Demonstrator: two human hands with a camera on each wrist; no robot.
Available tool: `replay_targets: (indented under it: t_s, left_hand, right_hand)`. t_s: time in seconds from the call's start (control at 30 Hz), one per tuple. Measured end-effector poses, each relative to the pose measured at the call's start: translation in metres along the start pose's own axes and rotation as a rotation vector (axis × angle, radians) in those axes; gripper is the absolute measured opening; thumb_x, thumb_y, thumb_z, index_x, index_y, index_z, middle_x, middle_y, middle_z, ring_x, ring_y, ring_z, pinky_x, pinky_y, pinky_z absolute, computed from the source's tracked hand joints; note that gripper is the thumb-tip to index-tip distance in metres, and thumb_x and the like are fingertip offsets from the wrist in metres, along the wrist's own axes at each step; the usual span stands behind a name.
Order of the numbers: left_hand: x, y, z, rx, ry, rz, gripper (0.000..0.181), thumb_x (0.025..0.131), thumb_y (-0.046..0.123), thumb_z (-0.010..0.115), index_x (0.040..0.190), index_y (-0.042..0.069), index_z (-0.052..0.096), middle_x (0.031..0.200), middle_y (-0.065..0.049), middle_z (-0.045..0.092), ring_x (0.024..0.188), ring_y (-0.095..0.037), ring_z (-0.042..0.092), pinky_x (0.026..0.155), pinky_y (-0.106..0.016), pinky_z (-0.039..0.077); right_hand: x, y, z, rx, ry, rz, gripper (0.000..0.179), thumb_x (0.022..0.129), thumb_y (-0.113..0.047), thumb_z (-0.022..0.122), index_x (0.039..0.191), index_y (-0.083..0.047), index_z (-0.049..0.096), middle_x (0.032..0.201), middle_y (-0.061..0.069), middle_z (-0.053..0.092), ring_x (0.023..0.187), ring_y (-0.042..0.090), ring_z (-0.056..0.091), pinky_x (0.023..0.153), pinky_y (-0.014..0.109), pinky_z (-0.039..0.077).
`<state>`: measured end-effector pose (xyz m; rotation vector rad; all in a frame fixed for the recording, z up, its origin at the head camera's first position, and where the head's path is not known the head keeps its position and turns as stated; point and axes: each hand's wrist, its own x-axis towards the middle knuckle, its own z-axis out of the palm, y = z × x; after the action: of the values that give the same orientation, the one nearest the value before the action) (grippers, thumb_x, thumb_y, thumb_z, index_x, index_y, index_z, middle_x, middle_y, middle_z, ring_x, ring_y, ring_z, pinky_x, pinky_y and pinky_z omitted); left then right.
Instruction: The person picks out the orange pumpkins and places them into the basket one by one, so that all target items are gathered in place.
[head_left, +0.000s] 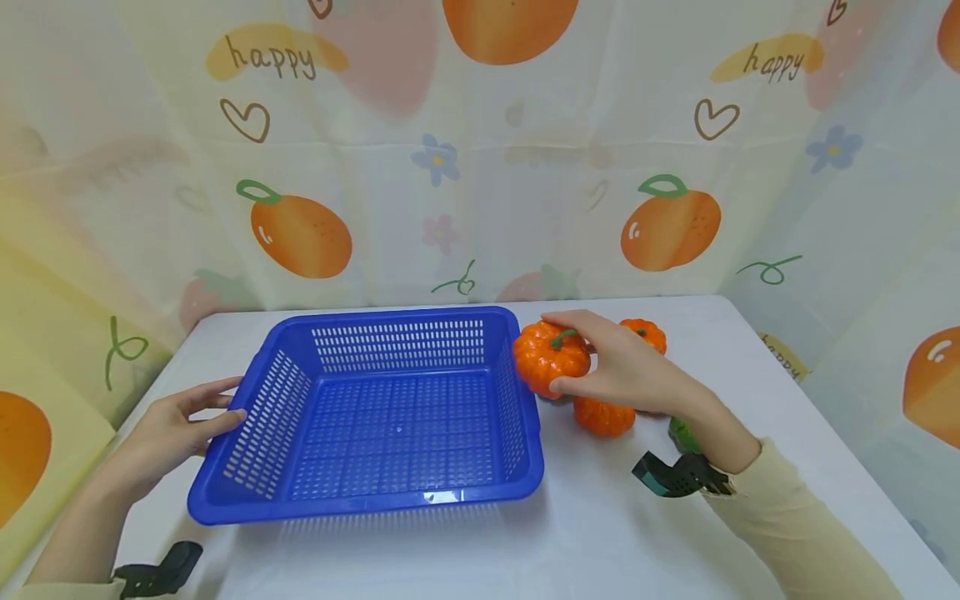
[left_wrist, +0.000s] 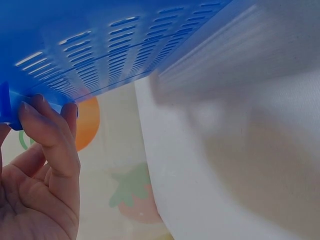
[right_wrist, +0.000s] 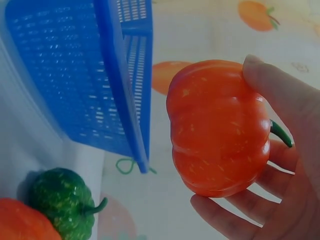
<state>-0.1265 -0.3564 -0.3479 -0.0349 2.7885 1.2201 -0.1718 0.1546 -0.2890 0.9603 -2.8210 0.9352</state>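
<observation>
A blue plastic basket (head_left: pixel 397 433) with slotted walls stands in the middle of the head view, its inside bare. My left hand (head_left: pixel 168 429) grips its left rim, thumb on top and fingers under the edge, as the left wrist view also shows. An orange toy pumpkin (head_left: pixel 546 360) with a green stem is held in my right hand (head_left: pixel 618 358), between thumb and fingers. It hangs above the table beside the basket's right rim. Under and behind that hand lie more orange pumpkins (head_left: pixel 604 418) and a green pumpkin (right_wrist: pixel 62 202), partly hidden by the arm.
White cloth covers the table (head_left: pixel 600 533). Another orange pumpkin (head_left: pixel 647 332) sits farther back, partly behind the right hand. A printed curtain (head_left: pixel 480 208) with oranges and hearts hangs behind the table's far edge. Both wrists wear black straps (head_left: pixel 682 477).
</observation>
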Motion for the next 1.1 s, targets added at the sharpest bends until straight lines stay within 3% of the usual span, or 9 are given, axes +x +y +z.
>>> replay_targets:
  t_s: [0.23,0.53,1.1]
  left_hand:
    - [0.0,-0.001,0.001,0.008,0.006,0.001,0.068,0.09,0.036,0.058,0.141,-0.001,0.032,0.119,-0.027,0.048,0.071,-0.011,0.063,0.062,-0.03,0.054]
    - [0.0,0.0,0.002,-0.003,0.003,-0.005,0.068,0.09,0.035,0.058,0.141,-0.002,0.031,0.118,-0.026,0.047,0.07,-0.012,0.064,0.062,-0.03,0.054]
    - [0.0,0.0,0.001,-0.014,0.0,-0.008,0.069,0.09,0.036,0.058,0.142,-0.001,0.03,0.12,-0.026,0.046,0.072,-0.013,0.064,0.063,-0.03,0.054]
  right_hand:
    - [0.015,-0.009,0.005,0.025,-0.023,-0.01,0.077,0.074,-0.041,0.075,0.139,-0.019,0.039,0.132,-0.002,0.047,0.114,0.015,0.05,0.091,0.038,0.048]
    - [0.036,-0.018,0.015,0.039,-0.062,-0.041,0.074,0.077,-0.035,0.073,0.14,-0.021,0.037,0.13,-0.004,0.048,0.109,0.012,0.051,0.084,0.031,0.051]
    - [0.073,-0.037,0.036,0.029,-0.119,-0.147,0.07,0.079,-0.032,0.071,0.139,-0.014,0.039,0.127,0.003,0.05,0.105,0.014,0.052,0.081,0.025,0.051]
